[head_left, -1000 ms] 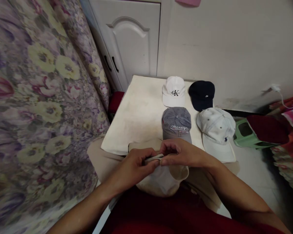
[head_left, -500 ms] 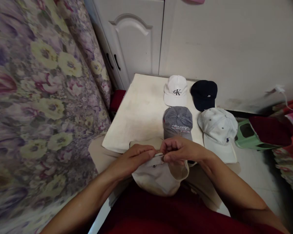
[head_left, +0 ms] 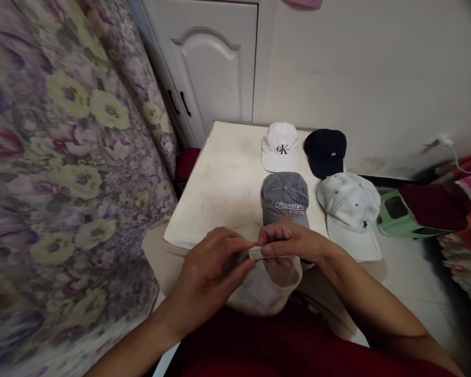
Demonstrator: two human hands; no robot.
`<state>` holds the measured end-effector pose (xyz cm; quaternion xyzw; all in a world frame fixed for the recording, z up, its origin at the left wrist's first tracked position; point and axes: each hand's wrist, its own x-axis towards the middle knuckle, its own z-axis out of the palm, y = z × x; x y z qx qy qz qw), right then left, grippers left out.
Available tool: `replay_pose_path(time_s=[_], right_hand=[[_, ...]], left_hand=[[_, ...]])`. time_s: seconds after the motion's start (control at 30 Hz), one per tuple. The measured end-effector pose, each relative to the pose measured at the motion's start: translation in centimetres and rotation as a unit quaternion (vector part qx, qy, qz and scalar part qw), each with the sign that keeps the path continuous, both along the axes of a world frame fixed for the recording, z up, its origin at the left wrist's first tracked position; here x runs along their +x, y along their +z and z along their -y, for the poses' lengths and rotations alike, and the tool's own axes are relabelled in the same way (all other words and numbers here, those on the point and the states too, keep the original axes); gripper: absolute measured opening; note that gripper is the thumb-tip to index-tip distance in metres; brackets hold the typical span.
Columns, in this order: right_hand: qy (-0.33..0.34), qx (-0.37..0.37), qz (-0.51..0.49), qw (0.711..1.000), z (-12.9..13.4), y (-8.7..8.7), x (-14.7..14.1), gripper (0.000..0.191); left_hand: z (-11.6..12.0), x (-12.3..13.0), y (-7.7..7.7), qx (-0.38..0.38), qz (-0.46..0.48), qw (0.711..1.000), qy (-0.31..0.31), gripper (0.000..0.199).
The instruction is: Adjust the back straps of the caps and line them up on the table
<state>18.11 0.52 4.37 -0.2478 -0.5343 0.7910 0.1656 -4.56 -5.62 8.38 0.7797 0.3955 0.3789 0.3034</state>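
Note:
A beige baseball cap [head_left: 259,293] is held near my lap, its rear opening facing up toward me. My right hand [head_left: 292,242] pinches the strap [head_left: 255,254] at the back of this cap between thumb and fingers. From the other side my left hand [head_left: 217,267] closes thumb and fingertips at the strap's left end and covers part of the cap. Just beyond my hands lies a grey cap [head_left: 286,196] with white lettering, on the cream-topped table [head_left: 215,183].
A white cap [head_left: 280,146] and a navy cap [head_left: 325,152] lie at the table's far side. On the right edge sits a pale blue cap [head_left: 349,201]. A green stool [head_left: 394,209] stands to the right, a floral curtain [head_left: 78,183] hangs left.
My left hand has come over the cap, its fingertips now at the strap's end, which shows more clearly. My right hand keeps its pinch in nearly the same place.

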Motion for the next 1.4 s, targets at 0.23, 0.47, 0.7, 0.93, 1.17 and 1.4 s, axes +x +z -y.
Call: replay_pose_path(time_s=[0.23, 0.47, 0.7, 0.93, 1.17, 1.4], right_hand=[[-0.02, -0.01, -0.031, 0.999, 0.2, -0.6, -0.1, 0.02], [-0.03, 0.057, -0.026, 0.998, 0.5, -0.6, -0.4, 0.026], [-0.182, 0.373, 0.068, 0.907, 1.5, 1.2, -0.8, 0.022], [-0.165, 0.436, 0.091, 0.88, 2.2, 1.8, -1.6, 0.02], [-0.167, 0.404, 0.041, 0.899, 2.3, 1.6, -1.3, 0.018], [-0.18, 0.406, 0.016, 0.896, 2.1, 1.0, -1.5, 0.02]], left_hand=[[-0.2, 0.1, -0.4, -0.067, -0.031, 0.997, 0.005, 0.021], [-1.2, -0.1, -1.3, -0.304, 0.116, 0.945, -0.03, 0.015], [-1.7, 0.8, -2.0, -0.406, 0.21, 0.889, 0.012, 0.02], [-1.5, 0.6, -1.9, -0.442, 0.25, 0.861, 0.02, 0.019], [-1.6, 0.7, -2.8, -0.462, 0.335, 0.821, 0.013, 0.02], [-1.9, 1.3, -3.0, -0.486, 0.316, 0.815, -0.005, 0.025]])
